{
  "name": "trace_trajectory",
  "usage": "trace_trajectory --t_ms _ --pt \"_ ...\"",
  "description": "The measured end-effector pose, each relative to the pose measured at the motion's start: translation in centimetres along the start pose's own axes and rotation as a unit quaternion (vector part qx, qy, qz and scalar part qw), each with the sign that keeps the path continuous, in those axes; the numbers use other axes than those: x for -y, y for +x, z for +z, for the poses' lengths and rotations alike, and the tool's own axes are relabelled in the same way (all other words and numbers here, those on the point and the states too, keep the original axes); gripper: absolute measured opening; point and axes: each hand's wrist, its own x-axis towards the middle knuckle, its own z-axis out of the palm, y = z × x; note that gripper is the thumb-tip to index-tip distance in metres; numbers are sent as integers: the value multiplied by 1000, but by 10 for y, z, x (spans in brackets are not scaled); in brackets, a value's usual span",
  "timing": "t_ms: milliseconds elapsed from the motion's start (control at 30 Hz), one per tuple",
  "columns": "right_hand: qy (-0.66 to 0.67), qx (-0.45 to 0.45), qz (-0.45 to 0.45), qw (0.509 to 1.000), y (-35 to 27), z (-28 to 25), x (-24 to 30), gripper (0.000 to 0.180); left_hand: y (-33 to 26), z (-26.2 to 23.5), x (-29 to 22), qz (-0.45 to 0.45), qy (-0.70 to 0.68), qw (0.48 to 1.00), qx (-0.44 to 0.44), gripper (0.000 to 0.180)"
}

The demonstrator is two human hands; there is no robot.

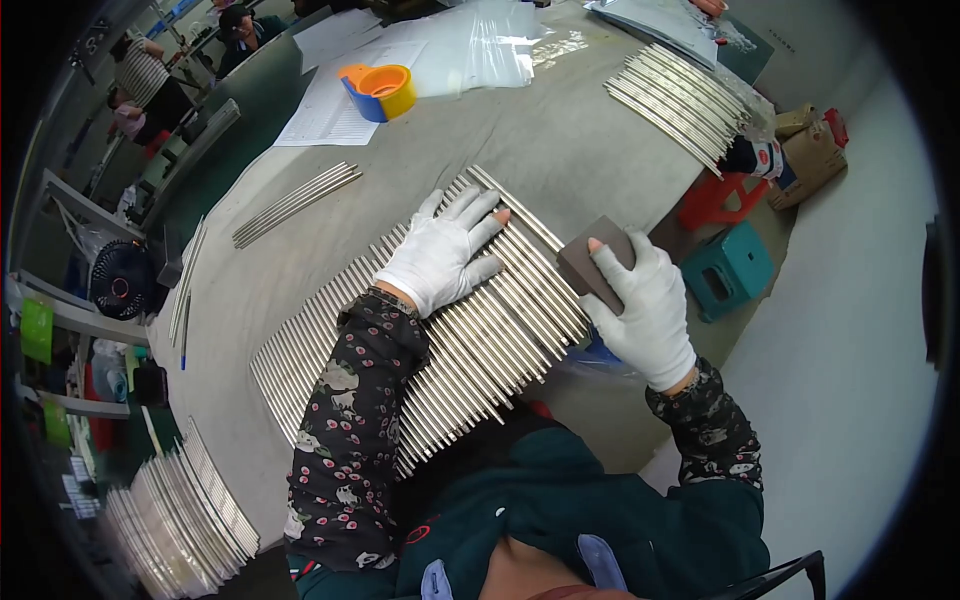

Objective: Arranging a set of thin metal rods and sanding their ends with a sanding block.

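left hand (pixel 440 258) flat on metal rods (pixel 490 330) | right hand (pixel 645 305) holds brown block (pixel 592 265)

The left hand (pixel 440 255) hides part of the metal rods (pixel 470 330) beneath it. The right hand (pixel 645 305) covers the near part of the brown block (pixel 590 262). Far left, the seated people (pixel 150 75) are too small to make out.

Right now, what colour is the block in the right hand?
The block in the right hand is dark brown, seen in the head view.
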Motion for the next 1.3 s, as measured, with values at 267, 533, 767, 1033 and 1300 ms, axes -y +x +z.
trace_trajectory --t_ms 267,533,767,1033,1300 --pt "-55 -4 -39 998 13 11 16 49 2 1 -4 3 -8 1000 -3 58" --pt "-62 44 -32 997 11 5 18 50 1 1 -3 -3 -28 1000 1 57" --pt "-65 61 -68 994 15 -1 11 46 0 5 -1 -11 -22 1000 -12 56" --pt "-69 108 -38 991 10 -17 17 48 -4 5 2 -5 -27 1000 -15 56" --pt "15 39 43 998 -43 -37 -3 50 -3 0 1 -3 -10 1000 6 56"
